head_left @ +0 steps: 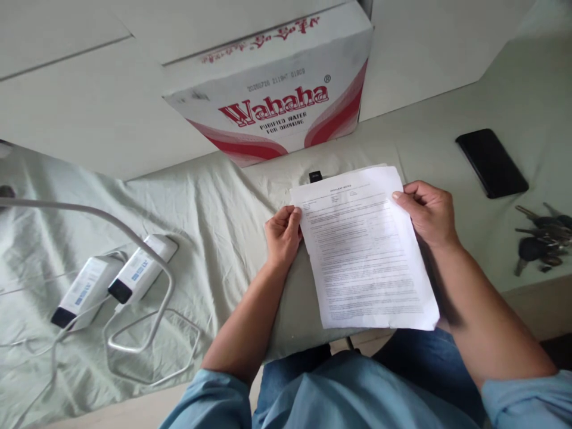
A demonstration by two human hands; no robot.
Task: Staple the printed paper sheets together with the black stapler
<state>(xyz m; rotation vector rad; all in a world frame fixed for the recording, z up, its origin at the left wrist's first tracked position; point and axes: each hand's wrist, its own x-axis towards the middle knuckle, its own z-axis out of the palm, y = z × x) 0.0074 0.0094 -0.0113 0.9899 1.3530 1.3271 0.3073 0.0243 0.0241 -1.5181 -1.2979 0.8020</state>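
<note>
Between left hand [282,235] and right hand [429,215], printed sheets [363,256], upper side edges in both thumb-and-finger grips.

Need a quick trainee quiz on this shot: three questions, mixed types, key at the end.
1. What do the left hand and right hand hold between them?
2. True or false: the black phone and the keys both lie on the right hand's side.
3. Fill in: the carton bears the large red name ____.

Key: 1. Printed paper. 2. True. 3. Wahaha.
</note>
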